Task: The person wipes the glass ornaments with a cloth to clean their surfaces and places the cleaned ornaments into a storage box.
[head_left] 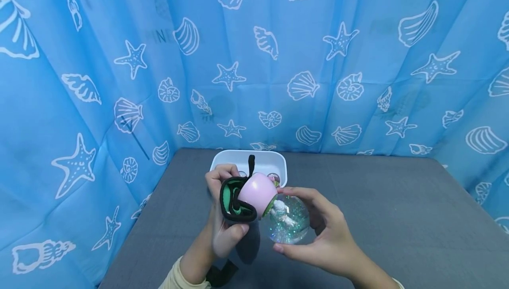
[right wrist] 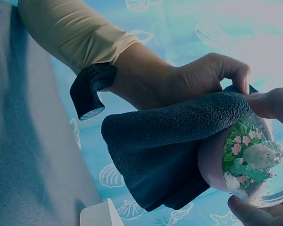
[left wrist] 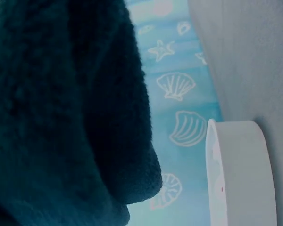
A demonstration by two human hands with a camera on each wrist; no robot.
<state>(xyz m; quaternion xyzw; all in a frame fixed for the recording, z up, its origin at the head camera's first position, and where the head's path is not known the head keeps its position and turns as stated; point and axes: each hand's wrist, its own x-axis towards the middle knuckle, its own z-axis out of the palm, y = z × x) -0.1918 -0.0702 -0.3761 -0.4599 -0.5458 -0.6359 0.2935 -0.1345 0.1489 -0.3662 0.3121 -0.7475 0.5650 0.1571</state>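
My right hand [head_left: 330, 236] grips the clear dome of a snow globe [head_left: 292, 225], thumb below and fingers above. The globe is tilted sideways, its pink base [head_left: 256, 192] pointing left. Inside, the right wrist view shows a small white animal figure [right wrist: 262, 155] among pink flowers and green leaves. My left hand [head_left: 227, 239] holds a folded dark green towel [head_left: 228, 198] with black edging against the base. That towel [right wrist: 155, 146] hangs in folds in the right wrist view. In the left wrist view the towel [left wrist: 85, 117] hides the left fingers and the globe.
A white tray [head_left: 279, 161] stands behind the hands near the table's back edge, with round glass-like balls [head_left: 274, 177] partly visible in it. The grey tabletop [head_left: 377, 205] spreads out to the right. A blue curtain [head_left: 254, 116] with shell prints hangs behind and beside it.
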